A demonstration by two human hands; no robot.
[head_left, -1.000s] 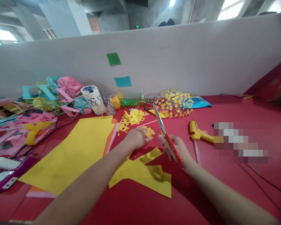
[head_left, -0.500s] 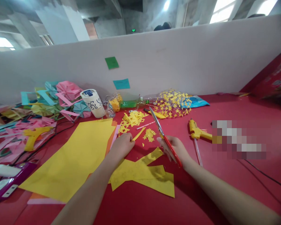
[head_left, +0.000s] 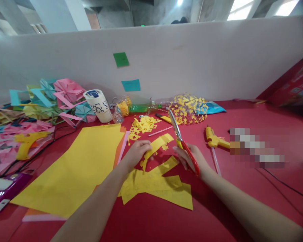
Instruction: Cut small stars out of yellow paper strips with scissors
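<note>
Pinched in my left hand (head_left: 138, 152) is a curved strip of yellow paper (head_left: 159, 144), its broad face turned toward me. My right hand (head_left: 190, 156) grips red-handled scissors (head_left: 186, 146), whose blades point up and away from the strip. Under and below the hands lie several flat yellow paper pieces (head_left: 164, 184), overlapping one another. Behind the strip, a small group of cut yellow stars (head_left: 164, 147) is partly hidden. Farther back is a pile of star-punched yellow scraps (head_left: 143, 124).
Yellow sheets (head_left: 73, 168) lie at left over orange and pink ones. Glue guns rest at right (head_left: 214, 139) and left (head_left: 27, 143). Toward the wall are a paper cup (head_left: 98, 106), a green bottle (head_left: 141, 108), a cutter (head_left: 166, 118) and a clear star-covered bundle (head_left: 189, 109).
My left hand has turned the yellow strip from edge-on to showing its broad face. The scissors have shifted slightly right, still in my right hand. The view has tilted down a little.
</note>
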